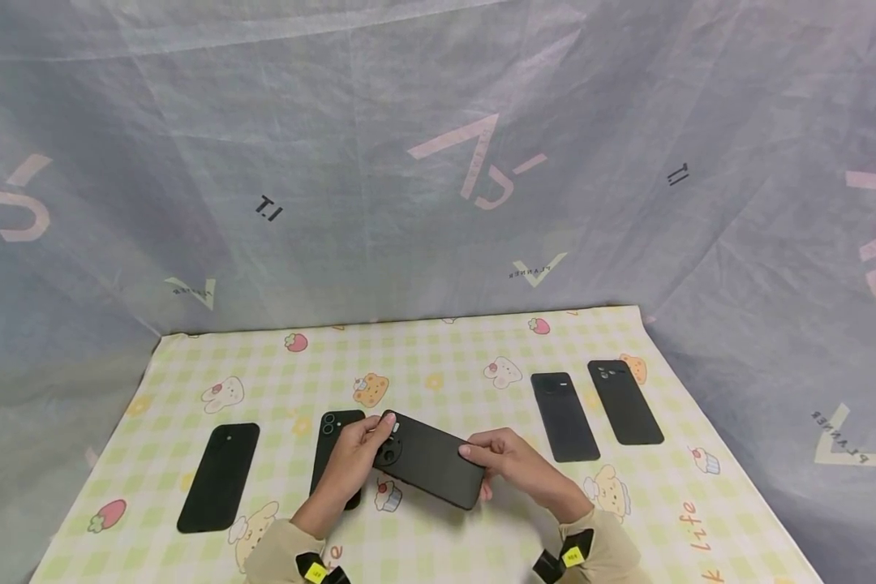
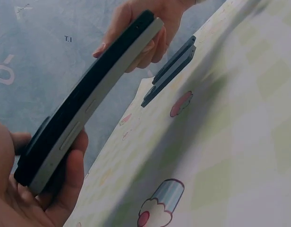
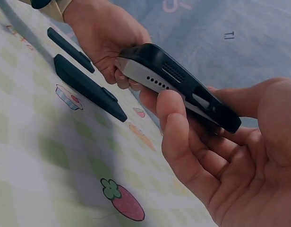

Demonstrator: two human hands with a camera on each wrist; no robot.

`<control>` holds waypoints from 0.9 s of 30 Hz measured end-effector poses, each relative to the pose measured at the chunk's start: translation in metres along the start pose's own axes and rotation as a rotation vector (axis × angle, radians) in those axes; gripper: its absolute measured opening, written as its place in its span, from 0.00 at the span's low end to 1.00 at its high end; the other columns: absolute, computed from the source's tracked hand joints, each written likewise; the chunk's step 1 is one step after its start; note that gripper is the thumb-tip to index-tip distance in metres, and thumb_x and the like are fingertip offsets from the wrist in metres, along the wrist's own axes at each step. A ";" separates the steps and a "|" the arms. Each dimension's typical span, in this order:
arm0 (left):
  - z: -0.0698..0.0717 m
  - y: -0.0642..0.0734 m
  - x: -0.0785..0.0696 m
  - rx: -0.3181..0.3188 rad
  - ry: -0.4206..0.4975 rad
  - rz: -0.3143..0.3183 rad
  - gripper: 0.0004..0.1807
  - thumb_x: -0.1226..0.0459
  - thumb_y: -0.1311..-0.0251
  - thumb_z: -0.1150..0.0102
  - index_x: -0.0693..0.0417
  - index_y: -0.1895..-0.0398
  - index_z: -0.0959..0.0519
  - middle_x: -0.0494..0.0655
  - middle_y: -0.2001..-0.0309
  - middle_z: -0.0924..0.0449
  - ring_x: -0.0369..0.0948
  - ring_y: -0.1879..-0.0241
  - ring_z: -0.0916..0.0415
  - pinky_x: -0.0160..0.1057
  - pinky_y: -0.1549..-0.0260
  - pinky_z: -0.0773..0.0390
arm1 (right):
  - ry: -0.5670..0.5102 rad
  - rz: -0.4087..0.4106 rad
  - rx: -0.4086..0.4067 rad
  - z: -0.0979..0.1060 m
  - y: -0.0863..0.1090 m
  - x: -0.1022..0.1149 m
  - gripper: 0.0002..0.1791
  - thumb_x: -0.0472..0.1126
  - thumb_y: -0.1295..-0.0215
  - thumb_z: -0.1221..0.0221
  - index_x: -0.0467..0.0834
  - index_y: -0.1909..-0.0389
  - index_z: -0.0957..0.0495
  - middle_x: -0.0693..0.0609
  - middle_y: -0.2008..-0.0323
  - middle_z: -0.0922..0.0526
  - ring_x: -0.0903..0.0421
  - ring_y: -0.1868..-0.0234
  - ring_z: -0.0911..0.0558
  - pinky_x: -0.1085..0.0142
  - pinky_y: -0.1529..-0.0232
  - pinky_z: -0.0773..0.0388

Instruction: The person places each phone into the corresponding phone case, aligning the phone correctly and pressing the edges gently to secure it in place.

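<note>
Above the table, both hands hold a phone (image 2: 89, 111) with a silver edge and a black phone case (image 1: 434, 462) over its back. A round camera ring shows at the case's left end. My left hand (image 1: 352, 454) grips that end, thumb on top and fingers beneath. At the other end my right hand (image 1: 514, 462) pinches a corner, its thumb on the case. In the right wrist view the case's edge, with small grille holes and a port opening, stands off the phone's silver edge, whose speaker holes show. The phone's screen side is hidden.
Beside my left hand lies a black phone (image 1: 339, 430) with two lenses, partly covered by that hand. Farther left rests another black phone (image 1: 221, 478). Two dark phones (image 1: 565, 418) lie at the right on the checked tablecloth (image 1: 438, 357). A grey curtain (image 1: 380, 162) hangs behind.
</note>
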State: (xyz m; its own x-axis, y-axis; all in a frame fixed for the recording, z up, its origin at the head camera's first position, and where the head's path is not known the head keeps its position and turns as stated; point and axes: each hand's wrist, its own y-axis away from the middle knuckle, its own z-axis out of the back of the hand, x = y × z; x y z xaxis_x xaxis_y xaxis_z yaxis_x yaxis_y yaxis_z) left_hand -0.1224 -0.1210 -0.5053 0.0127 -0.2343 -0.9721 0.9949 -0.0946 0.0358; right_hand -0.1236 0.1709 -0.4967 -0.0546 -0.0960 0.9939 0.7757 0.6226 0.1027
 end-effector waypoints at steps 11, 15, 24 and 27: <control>0.001 0.004 -0.002 -0.003 -0.016 -0.021 0.25 0.50 0.18 0.44 0.63 0.40 0.14 0.51 0.49 0.12 0.44 0.38 0.22 0.46 0.35 0.25 | -0.009 -0.010 0.033 0.000 0.000 0.000 0.19 0.46 0.15 0.44 0.32 0.58 0.17 0.55 0.77 0.16 0.61 0.80 0.19 0.68 0.68 0.17; 0.002 0.003 -0.002 -0.010 -0.005 -0.026 0.23 0.50 0.19 0.43 0.61 0.49 0.12 0.46 0.66 0.18 0.40 0.53 0.21 0.38 0.51 0.24 | -0.024 -0.006 0.051 0.000 0.002 0.000 0.19 0.45 0.15 0.44 0.31 0.57 0.17 0.54 0.76 0.16 0.61 0.80 0.19 0.68 0.68 0.17; 0.001 0.003 -0.002 -0.041 0.058 -0.026 0.24 0.51 0.20 0.42 0.59 0.71 0.22 0.40 0.78 0.41 0.36 0.74 0.39 0.35 0.70 0.39 | -0.006 0.002 0.033 -0.003 0.001 0.005 0.20 0.44 0.15 0.44 0.29 0.58 0.17 0.54 0.78 0.17 0.61 0.80 0.18 0.68 0.66 0.16; 0.001 0.002 -0.002 -0.069 0.063 -0.038 0.26 0.50 0.19 0.42 0.60 0.75 0.26 0.40 0.79 0.44 0.36 0.75 0.42 0.34 0.71 0.42 | 0.030 -0.024 -0.027 -0.004 -0.002 0.006 0.20 0.47 0.16 0.43 0.32 0.59 0.17 0.53 0.78 0.17 0.60 0.80 0.18 0.67 0.64 0.16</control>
State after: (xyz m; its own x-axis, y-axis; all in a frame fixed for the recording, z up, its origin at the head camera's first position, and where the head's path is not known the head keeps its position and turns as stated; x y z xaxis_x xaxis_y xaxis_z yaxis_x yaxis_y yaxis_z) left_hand -0.1207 -0.1214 -0.5026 -0.0207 -0.1706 -0.9851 0.9993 -0.0344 -0.0151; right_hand -0.1226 0.1659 -0.4913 -0.0545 -0.1343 0.9894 0.7912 0.5986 0.1248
